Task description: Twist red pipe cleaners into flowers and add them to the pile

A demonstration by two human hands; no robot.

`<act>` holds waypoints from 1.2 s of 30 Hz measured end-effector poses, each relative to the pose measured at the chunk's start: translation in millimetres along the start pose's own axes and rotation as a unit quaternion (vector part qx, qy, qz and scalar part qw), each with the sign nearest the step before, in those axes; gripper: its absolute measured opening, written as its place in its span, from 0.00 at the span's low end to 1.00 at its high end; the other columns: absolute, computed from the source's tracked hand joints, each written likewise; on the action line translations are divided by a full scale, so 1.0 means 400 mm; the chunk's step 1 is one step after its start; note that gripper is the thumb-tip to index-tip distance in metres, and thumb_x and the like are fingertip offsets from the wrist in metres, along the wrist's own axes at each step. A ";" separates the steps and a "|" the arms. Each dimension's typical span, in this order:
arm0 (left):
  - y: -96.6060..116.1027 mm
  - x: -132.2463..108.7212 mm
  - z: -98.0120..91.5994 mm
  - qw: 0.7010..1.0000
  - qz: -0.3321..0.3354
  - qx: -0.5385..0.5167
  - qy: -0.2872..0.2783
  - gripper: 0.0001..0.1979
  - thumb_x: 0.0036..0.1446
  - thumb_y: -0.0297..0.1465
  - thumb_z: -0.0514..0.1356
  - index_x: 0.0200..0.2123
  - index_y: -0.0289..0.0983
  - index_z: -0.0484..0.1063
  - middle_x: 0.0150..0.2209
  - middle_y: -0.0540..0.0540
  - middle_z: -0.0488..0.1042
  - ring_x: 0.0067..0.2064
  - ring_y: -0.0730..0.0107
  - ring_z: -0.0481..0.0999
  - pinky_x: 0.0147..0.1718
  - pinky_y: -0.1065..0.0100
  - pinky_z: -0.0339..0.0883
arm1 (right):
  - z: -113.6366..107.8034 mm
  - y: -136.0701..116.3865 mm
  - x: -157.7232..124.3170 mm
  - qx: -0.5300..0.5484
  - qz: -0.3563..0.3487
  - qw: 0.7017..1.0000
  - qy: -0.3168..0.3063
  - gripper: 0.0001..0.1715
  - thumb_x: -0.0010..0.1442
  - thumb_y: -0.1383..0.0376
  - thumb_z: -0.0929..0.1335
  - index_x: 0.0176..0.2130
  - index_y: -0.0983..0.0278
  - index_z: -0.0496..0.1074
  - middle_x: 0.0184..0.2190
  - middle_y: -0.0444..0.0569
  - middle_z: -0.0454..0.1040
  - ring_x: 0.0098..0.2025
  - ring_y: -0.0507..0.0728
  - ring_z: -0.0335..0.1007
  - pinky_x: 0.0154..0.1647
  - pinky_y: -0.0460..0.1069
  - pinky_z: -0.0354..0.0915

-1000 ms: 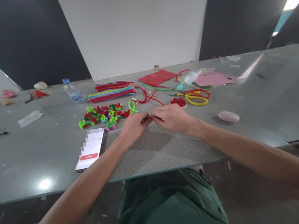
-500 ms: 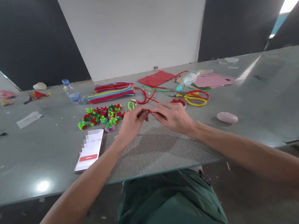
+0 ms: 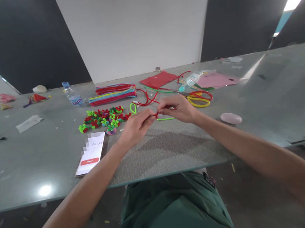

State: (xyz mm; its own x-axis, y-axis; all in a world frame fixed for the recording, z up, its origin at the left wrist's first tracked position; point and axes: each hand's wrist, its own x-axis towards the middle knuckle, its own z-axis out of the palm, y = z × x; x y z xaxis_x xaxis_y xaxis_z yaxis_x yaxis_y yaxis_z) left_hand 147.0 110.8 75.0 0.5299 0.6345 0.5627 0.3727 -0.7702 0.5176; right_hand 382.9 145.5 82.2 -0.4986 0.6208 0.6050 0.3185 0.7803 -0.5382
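Observation:
My left hand point(image 3: 139, 125) is closed, pinching a small red pipe cleaner piece point(image 3: 156, 116) between thumb and fingers. Opposite it, the fingertips of my right hand point(image 3: 180, 108) are pressed together on the same red piece; its exact shape is mostly covered by the fingers. A strip of green pipe cleaner point(image 3: 166, 119) shows just under the right fingers. To the left of my hands lies a pile of red and green pipe cleaner flowers point(image 3: 104, 118). Behind the hands are loose red pipe cleaners point(image 3: 147, 98) and a green loop point(image 3: 132, 108).
Scissors point(image 3: 200, 100) with red and yellow handles lie right of my hands. A phone point(image 3: 91, 154) running a timer is at left. Farther back are bundled pipe cleaners point(image 3: 113, 96), a water bottle point(image 3: 73, 95), red felt point(image 3: 158, 79) and a lying bottle point(image 3: 191, 80). A pink oval object point(image 3: 231, 118) sits right.
My right hand has risen slightly and its fingers have shifted around the red piece. My left hand has moved a little to the right. The green strip under the right fingers now shows.

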 end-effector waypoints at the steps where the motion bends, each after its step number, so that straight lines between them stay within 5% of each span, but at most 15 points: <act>1: -0.004 0.000 0.002 1.000 0.009 0.021 -0.020 0.12 0.75 0.35 0.53 0.40 0.38 0.73 0.34 0.48 0.75 0.35 0.68 0.74 0.38 0.68 0.65 | -0.011 0.001 0.002 -0.005 -0.005 1.000 -0.014 0.22 0.70 0.48 0.70 0.34 0.62 0.78 0.28 0.45 0.75 0.30 0.53 0.66 0.33 0.49 0.60; 7: -0.030 0.002 0.023 0.983 -0.008 0.160 -0.090 0.13 0.76 0.34 0.53 0.46 0.40 0.77 0.44 0.44 0.83 0.43 0.62 0.82 0.42 0.66 0.68 | -0.020 -0.014 0.001 -0.119 -0.063 0.987 -0.082 0.17 0.74 0.58 0.66 0.35 0.61 0.78 0.31 0.47 0.78 0.33 0.55 0.69 0.38 0.50 0.60; 16: -0.046 0.008 0.027 0.975 -0.122 0.182 -0.026 0.13 0.76 0.34 0.53 0.42 0.39 0.76 0.37 0.44 0.82 0.38 0.60 0.81 0.35 0.67 0.64 | 0.055 -0.020 -0.022 -0.254 -0.041 0.966 -0.016 0.17 0.75 0.64 0.62 0.37 0.62 0.77 0.35 0.51 0.80 0.36 0.56 0.72 0.35 0.51 0.55; 21: -0.043 0.014 0.026 0.988 -0.113 0.092 0.057 0.12 0.75 0.33 0.52 0.38 0.39 0.71 0.32 0.49 0.75 0.33 0.67 0.72 0.36 0.68 0.60 | 0.075 -0.037 -0.027 -0.170 0.008 0.985 0.035 0.13 0.75 0.62 0.64 0.40 0.62 0.76 0.33 0.48 0.82 0.33 0.54 0.75 0.36 0.49 0.60; 26: -0.025 0.013 0.019 0.990 -0.088 0.025 0.112 0.13 0.74 0.34 0.52 0.34 0.40 0.67 0.27 0.52 0.67 0.30 0.70 0.65 0.32 0.68 0.57 | 0.087 -0.045 -0.016 0.046 0.074 0.994 0.069 0.14 0.72 0.56 0.68 0.37 0.62 0.74 0.32 0.48 0.80 0.31 0.54 0.75 0.36 0.49 0.67; 31: -0.016 -0.006 0.006 0.998 -0.018 0.021 0.054 0.13 0.76 0.36 0.51 0.41 0.39 0.72 0.31 0.50 0.73 0.31 0.70 0.69 0.34 0.69 0.62 | 0.044 -0.017 0.010 0.198 0.103 0.974 -0.047 0.21 0.67 0.48 0.73 0.35 0.63 0.74 0.28 0.44 0.74 0.28 0.51 0.67 0.31 0.48 0.64; 36: -0.030 -0.012 0.026 0.982 0.015 0.169 -0.084 0.16 0.77 0.35 0.49 0.49 0.38 0.77 0.40 0.44 0.82 0.40 0.64 0.80 0.38 0.67 0.67 | -0.029 0.002 0.015 0.064 0.091 0.976 -0.188 0.18 0.69 0.53 0.71 0.36 0.64 0.77 0.25 0.41 0.69 0.26 0.50 0.61 0.29 0.47 0.55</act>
State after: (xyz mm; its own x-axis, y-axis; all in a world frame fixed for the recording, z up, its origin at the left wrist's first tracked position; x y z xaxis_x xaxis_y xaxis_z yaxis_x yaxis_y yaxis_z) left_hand 148.0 116.2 59.4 0.6516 0.6142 0.4452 0.5721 -0.7833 0.2432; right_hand 389.5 150.7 92.2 -0.7116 0.6572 0.2485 0.3368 0.6294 -0.7003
